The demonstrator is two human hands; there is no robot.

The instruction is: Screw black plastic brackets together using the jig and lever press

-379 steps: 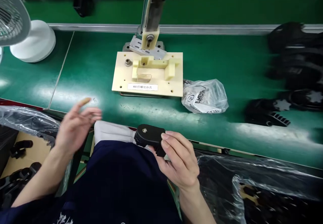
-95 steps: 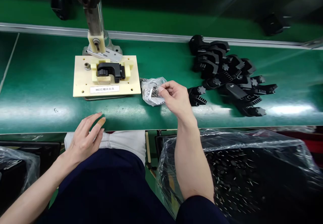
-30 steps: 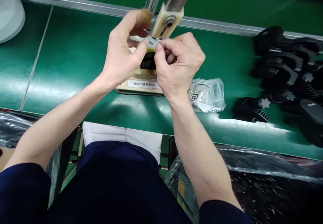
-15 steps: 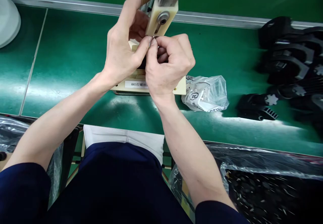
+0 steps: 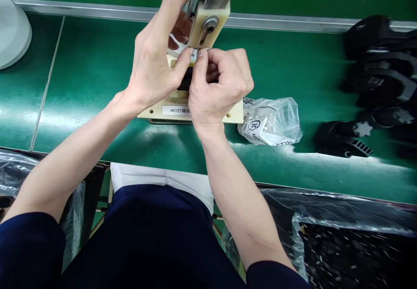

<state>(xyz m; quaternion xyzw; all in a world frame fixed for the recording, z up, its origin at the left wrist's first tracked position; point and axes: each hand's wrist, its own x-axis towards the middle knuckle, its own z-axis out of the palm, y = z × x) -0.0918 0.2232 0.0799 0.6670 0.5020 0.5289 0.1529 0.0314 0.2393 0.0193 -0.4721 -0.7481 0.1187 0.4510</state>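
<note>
Green counter (image 5: 97,63) fills the frame. At upper centre, both hands meet over a cream fixture plate (image 5: 233,114) that carries a black plastic part (image 5: 186,80). The left hand (image 5: 153,69) is curled, its thumb pressing toward the right hand (image 5: 216,87), whose fingers are pinched shut on something too small to make out. A cream driver head (image 5: 206,21) hangs just above. A plastic bag (image 5: 272,121) lies right of the plate, with black parts (image 5: 374,76) at far right.

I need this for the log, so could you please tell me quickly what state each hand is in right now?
Left hand: partly open, thumb on the black part in the jig.
Right hand: closed, fingertips pinched together; what it pinches cannot be told.
</note>
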